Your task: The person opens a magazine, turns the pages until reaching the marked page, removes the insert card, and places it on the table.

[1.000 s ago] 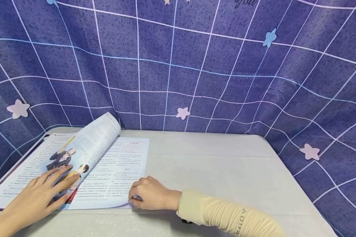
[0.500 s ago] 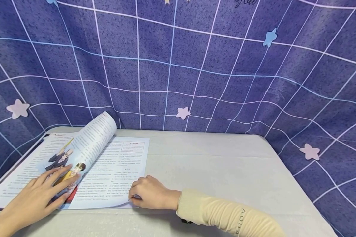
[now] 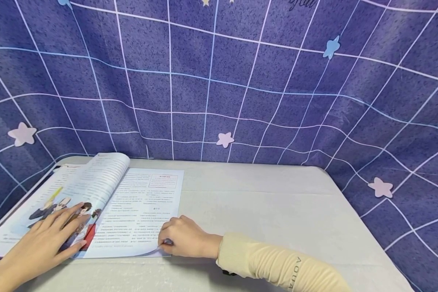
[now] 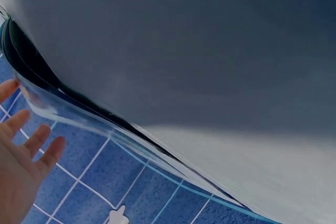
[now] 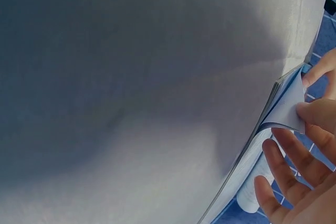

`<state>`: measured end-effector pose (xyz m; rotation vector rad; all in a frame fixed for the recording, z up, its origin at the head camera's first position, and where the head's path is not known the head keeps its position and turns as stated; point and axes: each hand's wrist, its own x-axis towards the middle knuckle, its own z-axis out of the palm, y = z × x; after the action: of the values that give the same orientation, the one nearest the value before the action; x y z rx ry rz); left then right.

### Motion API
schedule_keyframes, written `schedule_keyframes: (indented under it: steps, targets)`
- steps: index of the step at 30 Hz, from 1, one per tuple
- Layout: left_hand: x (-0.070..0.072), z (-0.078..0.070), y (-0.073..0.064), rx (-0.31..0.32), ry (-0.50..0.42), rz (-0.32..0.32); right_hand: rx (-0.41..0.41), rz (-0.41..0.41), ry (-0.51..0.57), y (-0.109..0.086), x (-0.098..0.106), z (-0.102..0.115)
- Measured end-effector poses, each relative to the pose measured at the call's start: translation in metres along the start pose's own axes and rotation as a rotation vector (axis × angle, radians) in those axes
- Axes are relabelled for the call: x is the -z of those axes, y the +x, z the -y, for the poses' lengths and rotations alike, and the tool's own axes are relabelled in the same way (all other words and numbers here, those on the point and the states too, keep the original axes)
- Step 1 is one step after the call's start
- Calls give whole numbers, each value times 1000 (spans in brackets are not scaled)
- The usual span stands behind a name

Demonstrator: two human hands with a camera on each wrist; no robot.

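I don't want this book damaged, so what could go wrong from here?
The right hand pinches the lower corner of the right page; a hard pull might crease or tear it. The left hand rests on the curled page; pressing harder could crease it, while letting go might let it spring back.

1. Open book, right-hand page (image 3: 142, 211): white with a bluish cast, lined with rows of small dark print.
2. Printed box (image 3: 163, 181) at its top: thin red outline, reddish lettering.
3. Curling page (image 3: 107, 172): white shading into pale blue, also striped with dark print.
4. Illustration (image 3: 47, 211): yellow stick (image 3: 54, 196), dark clothing, bright red patch (image 3: 90, 235).
5. Cloth backdrop (image 3: 190, 97): speckled blue-violet, gridded in wavy pinkish-white and light-blue lines.
6. Stars on it: pale pink star (image 3: 225, 140), light-blue star (image 3: 331, 47).
7. Tabletop (image 3: 270, 215): pale grey-white.
8. Sleeve (image 3: 273, 259): pale cream-yellow, dark grey capitals.
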<state>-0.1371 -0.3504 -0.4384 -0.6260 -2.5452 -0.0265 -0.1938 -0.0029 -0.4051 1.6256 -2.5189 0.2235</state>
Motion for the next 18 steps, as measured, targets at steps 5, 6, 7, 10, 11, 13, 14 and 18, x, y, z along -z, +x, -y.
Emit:
schedule_keyframes:
  steps: [5, 6, 7, 10, 11, 13, 14, 18]
  targets:
    - [0, 1, 0, -20, 0, 8, -6, -19, 3, 1, 0, 0]
    - [-1, 1, 0, -25, 1, 9, -7, -21, 1, 1, 0, 0]
    - [-1, 1, -1, -29, 3, 11, -8, -21, 0, 1, 0, 0]
    - [-3, 1, -3, -35, 12, 26, -14, -19, 1, 1, 0, 1]
    - [-4, 2, -4, -39, 16, 29, -17, -17, 2, 1, 0, 1]
    - [-5, 2, -4, -39, 24, 39, -25, -16, 4, 1, 0, 2]
    - [-5, 2, -4, -37, 24, 42, -30, -14, 5, 1, 0, 2]
    - [-5, 1, -2, -4, 32, 74, -45, -14, 8, 1, -1, 3]
